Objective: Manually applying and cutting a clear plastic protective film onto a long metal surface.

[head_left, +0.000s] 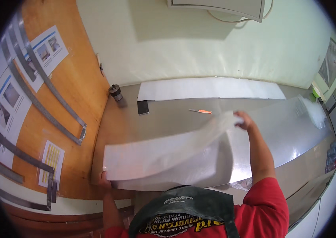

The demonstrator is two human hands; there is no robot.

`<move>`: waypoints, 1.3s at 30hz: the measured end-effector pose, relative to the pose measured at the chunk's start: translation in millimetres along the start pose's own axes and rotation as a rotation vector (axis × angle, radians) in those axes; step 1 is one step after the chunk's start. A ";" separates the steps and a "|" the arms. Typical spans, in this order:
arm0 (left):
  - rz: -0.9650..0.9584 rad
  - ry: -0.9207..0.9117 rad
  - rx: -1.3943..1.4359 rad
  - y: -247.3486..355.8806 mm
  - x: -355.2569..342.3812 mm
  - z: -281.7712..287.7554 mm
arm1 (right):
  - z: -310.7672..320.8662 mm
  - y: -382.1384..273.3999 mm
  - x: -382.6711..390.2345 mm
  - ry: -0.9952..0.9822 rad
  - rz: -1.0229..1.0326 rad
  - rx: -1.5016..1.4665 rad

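Shiny metal table (164, 115) carries your white sheet (136, 158) from eight o'clock to two. Your right hand (245, 120) grips its raised end; your left hand (104, 181) is at its corner, grip unclear. If it sags, the orange knife (204, 112) at one o'clock could snag it.

The right arm reaches well forward, its forearm (261, 152) slanting up and inward from a bent elbow; the right hand (244, 120) is raised at the far end, fingers curled and pointing left; the left forearm (112, 212) rises almost straight from the lower edge; the left hand (104, 180) sits lower and nearer the torso, its finger pose unclear; the hands are well apart.
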State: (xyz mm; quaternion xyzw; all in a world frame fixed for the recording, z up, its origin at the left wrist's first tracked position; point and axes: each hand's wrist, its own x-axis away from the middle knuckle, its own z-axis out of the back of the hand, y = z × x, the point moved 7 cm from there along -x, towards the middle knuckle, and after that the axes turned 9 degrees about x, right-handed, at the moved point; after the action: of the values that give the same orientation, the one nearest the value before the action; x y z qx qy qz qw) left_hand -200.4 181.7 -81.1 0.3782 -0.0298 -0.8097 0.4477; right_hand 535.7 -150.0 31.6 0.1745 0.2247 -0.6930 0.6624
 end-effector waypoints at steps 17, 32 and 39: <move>0.708 0.044 0.627 -70.8 4.2 3.3 | -59.1 -49.7 89.9 -0.650 -1.208 0.117; 0.438 0.286 0.593 90.7 -43.1 21.6 | -102.6 -202.7 -42.7 -0.433 -0.568 -0.208; -0.090 0.123 0.600 274.1 -29.1 -5.7 | -134.4 -374.8 -126.1 -0.738 -0.465 -0.713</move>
State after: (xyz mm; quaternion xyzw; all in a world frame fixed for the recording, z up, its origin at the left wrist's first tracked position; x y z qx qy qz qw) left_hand 4.8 41.4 38.0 0.5425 -0.2235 -0.7595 0.2808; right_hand 162.5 36.9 17.0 -0.3684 0.2309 -0.7169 0.5449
